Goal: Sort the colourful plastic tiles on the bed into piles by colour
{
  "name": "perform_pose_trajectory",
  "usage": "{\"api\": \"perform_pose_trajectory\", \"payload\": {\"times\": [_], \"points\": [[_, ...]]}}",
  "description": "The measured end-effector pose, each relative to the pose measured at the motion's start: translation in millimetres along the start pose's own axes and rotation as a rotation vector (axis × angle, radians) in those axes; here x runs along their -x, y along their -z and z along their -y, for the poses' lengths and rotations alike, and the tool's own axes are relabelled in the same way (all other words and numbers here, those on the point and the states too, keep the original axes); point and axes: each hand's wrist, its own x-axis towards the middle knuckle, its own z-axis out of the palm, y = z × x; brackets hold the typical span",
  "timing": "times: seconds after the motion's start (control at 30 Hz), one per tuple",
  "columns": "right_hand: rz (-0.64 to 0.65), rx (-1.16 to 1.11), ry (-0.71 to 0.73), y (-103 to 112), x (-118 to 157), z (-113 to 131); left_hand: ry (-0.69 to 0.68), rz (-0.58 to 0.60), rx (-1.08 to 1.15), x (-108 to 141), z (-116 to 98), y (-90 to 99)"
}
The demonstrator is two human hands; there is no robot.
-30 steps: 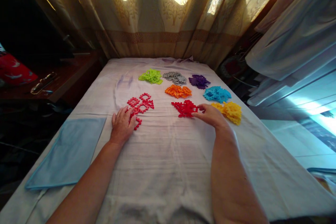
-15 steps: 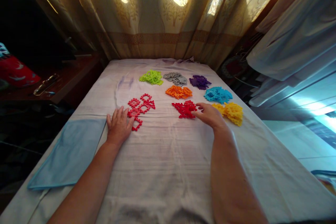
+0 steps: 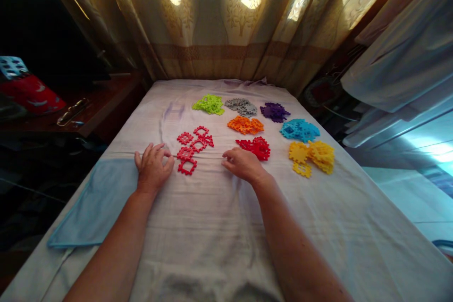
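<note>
Several flat red pieces [image 3: 198, 145] with notched edges lie spread on the white cloth, left of centre. My left hand [image 3: 154, 165] rests on the cloth just left of them, fingers apart, holding nothing. Right of centre, my right hand [image 3: 242, 163] is over the cloth in front of a red pile [image 3: 261, 147] and hides part of it. Its fingers are bent together toward the left; whether anything is between them cannot be made out. Yellow pieces [image 3: 321, 155] lie in a pile farther right, with a square one in front.
Piles of lime green [image 3: 208, 104], grey [image 3: 241, 106], purple [image 3: 275, 112], orange [image 3: 245, 125] and blue pieces [image 3: 299, 130] lie toward the back. A light blue cloth [image 3: 99, 203] lies at the left edge. Curtains [image 3: 219, 33] hang behind.
My right hand has moved left, from the right side of the red pile to its front left, uncovering yellow pieces. My left hand has shifted slightly away from the spread red pieces.
</note>
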Motion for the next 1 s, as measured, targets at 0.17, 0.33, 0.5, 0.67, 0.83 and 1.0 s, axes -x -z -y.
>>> {"api": "perform_pose_trajectory", "payload": {"times": [0.17, 0.33, 0.5, 0.67, 0.83, 1.0], "points": [[0.008, 0.001, -0.004, -1, -2, -1, -0.190, 0.223, 0.066, 2, 6, 1.0], [-0.023, -0.021, 0.064, -11, -4, 7, -0.206, 0.174, 0.095, 12, -15, -10.3], [-0.092, 0.023, 0.165, -26, -3, 30, -0.134, 0.072, 0.095, 18, -31, -18.6], [-0.135, 0.049, 0.151, -37, -3, 48, -0.174, 0.053, 0.135, 20, -33, -19.4], [-0.128, 0.067, 0.150, -35, -4, 47, -0.160, 0.063, 0.180, 17, -31, -18.9], [-0.081, 0.086, 0.102, -13, 0, 27, -0.140, 0.082, 0.210, 15, -29, -18.4]]}}
